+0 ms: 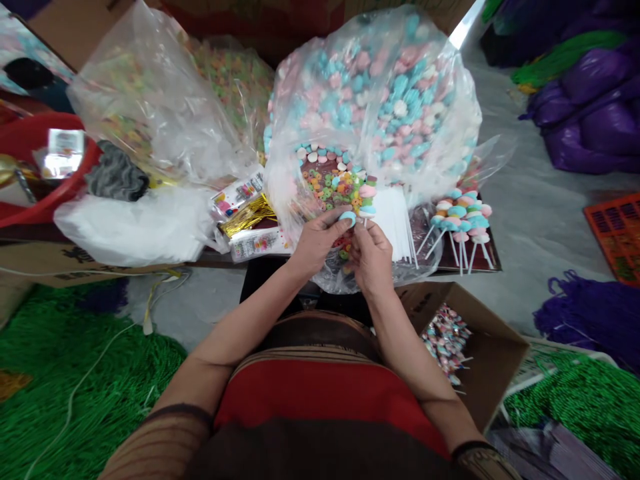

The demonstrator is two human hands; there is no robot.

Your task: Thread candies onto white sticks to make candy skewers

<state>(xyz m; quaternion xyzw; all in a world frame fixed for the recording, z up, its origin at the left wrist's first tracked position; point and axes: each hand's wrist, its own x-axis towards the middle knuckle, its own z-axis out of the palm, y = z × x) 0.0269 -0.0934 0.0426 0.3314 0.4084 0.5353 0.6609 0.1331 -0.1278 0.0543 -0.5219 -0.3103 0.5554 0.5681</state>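
Note:
Between the thumb and fingers of my left hand [320, 239] is a blue-and-white marshmallow [347, 218]. My right hand [371, 252] pinches a white stick threaded with pink, green and blue sweets, a candy skewer [367, 191], held upright just right of the marshmallow. Both hands are close together over an open plastic bag [280, 193]. Beyond them, small coloured ring candies [325, 189] and more marshmallows lie on the dark surface. Bare white sticks [393, 217] lie right of my right hand. Further right rest several finished-looking candy skewers [457, 215].
A large clear bag of marshmallows [400, 100] stands behind, with a bag of ring candies [235, 80] to its left. Gold twist ties [247, 217] and a red basin [75, 177] are left. A cardboard box [487, 353] of wrapped sweets sits below right. Green strands [75, 373] cover the floor.

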